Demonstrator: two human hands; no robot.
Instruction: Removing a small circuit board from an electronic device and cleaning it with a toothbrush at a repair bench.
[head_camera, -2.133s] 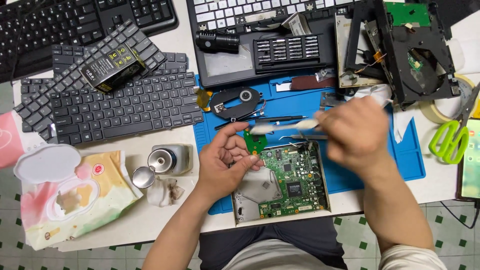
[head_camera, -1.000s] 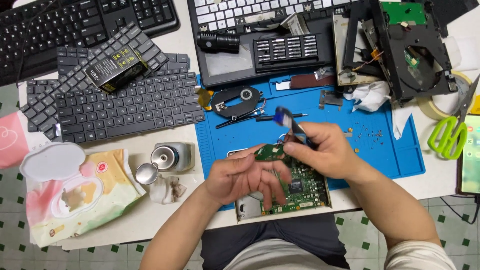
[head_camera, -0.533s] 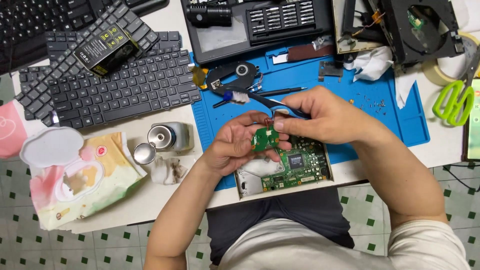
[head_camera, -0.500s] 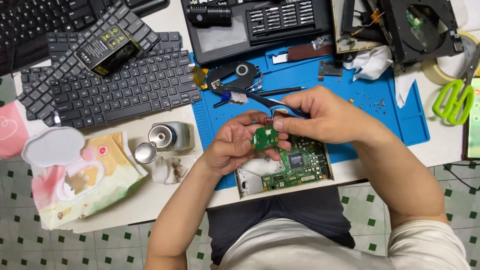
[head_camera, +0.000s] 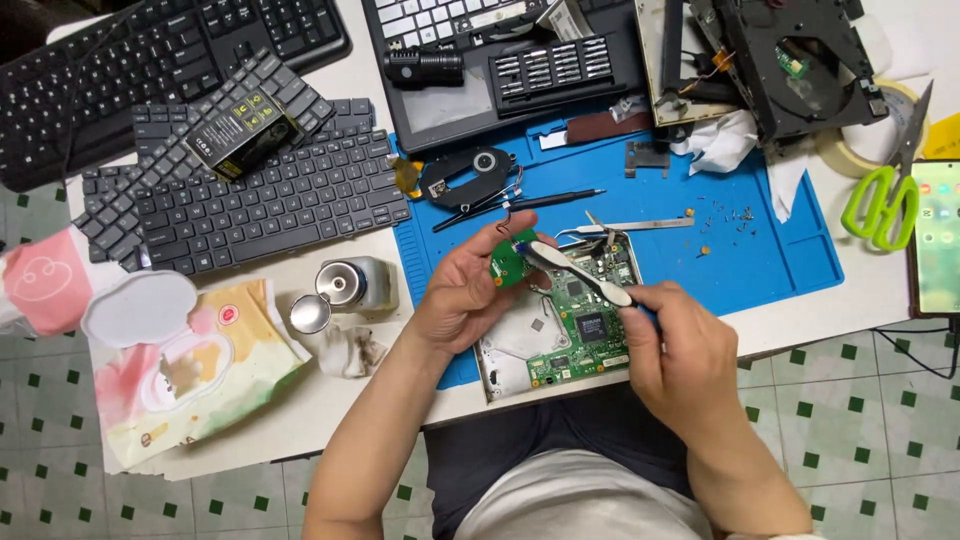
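Your right hand (head_camera: 680, 345) has dropped back from the middle of the blue mat (head_camera: 760, 250) toward the near edge of the worktop (head_camera: 330, 390). A moment ago it was pressed close against your left hand (head_camera: 465, 295), fingers bunched over the small green board (head_camera: 508, 262). Now the two hands are apart, and the right one holds a pale-handled tool (head_camera: 580, 275) slanting up so its tip meets that board. Your left hand has turned the board more upright, over the far left corner of the open drive's circuit board (head_camera: 585, 330).
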